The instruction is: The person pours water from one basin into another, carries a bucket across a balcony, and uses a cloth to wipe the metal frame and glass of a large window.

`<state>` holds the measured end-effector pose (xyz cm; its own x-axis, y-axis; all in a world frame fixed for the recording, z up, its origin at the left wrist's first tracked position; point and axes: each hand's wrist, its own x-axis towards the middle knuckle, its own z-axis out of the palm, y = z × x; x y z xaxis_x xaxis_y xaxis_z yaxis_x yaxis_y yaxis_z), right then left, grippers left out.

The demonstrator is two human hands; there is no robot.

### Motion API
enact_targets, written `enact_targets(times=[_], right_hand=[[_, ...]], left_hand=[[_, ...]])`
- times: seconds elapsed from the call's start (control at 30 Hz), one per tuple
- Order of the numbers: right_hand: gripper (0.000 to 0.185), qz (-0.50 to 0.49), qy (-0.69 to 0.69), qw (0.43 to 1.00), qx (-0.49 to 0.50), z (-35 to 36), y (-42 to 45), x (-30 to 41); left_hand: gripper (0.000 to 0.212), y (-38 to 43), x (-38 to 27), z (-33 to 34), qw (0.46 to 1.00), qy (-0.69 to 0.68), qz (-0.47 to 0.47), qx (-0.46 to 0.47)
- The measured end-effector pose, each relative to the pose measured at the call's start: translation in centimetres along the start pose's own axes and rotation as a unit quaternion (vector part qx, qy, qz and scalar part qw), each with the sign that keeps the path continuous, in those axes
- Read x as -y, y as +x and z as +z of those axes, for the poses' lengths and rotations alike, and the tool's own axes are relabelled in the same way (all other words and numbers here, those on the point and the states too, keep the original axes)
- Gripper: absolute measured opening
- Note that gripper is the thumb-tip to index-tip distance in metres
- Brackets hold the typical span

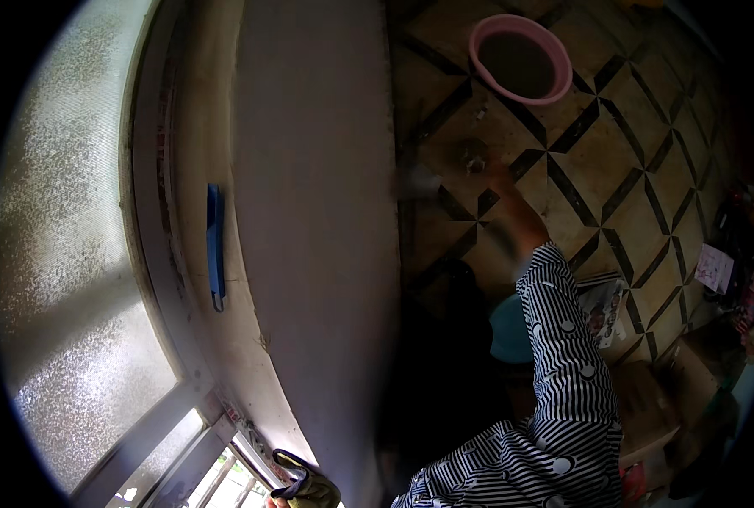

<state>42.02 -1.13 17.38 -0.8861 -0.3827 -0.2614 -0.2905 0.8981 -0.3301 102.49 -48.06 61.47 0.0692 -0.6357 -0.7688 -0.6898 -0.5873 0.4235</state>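
Observation:
My right hand point(503, 185) reaches out over the tiled floor, its arm in a black-and-white striped sleeve point(564, 355). The hand is dark and blurred, so its fingers and anything in them cannot be made out. Around its fingertips there is a faint smeared shape. At the bottom edge, the fingertips of my left hand point(278, 502) show beside a bunched olive-green cloth point(316, 491) and grip it close to the window. A slim blue plastic tool point(215, 244) with a loop at one end lies on the window sill point(243, 317).
A pink basin point(561, 70) with murky liquid stands on the patterned floor point(612, 165). A turquoise container point(510, 333), a printed sheet point(607, 311) and cardboard boxes point(641, 400) are by my right arm. To the left is a frosted window point(72, 209); a grey wall face point(316, 209) drops beside the sill.

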Motion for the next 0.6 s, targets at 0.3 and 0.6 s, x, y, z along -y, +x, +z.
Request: enact_targets(times=[0.3, 0.6], right_hand=[[0.025, 0.279, 0.182, 0.938, 0.096, 0.8, -0.9, 15.1], [0.035, -0.041, 0.151, 0.974, 0.165, -6.0, -11.6, 22.8]], left_hand=[[0.036, -6.3, -0.4, 0.4, 0.988, -0.116, 0.025, -0.097], [0.029, -5.9, -0.7, -3.9, 0.971, -0.229, 0.009, -0.070]])
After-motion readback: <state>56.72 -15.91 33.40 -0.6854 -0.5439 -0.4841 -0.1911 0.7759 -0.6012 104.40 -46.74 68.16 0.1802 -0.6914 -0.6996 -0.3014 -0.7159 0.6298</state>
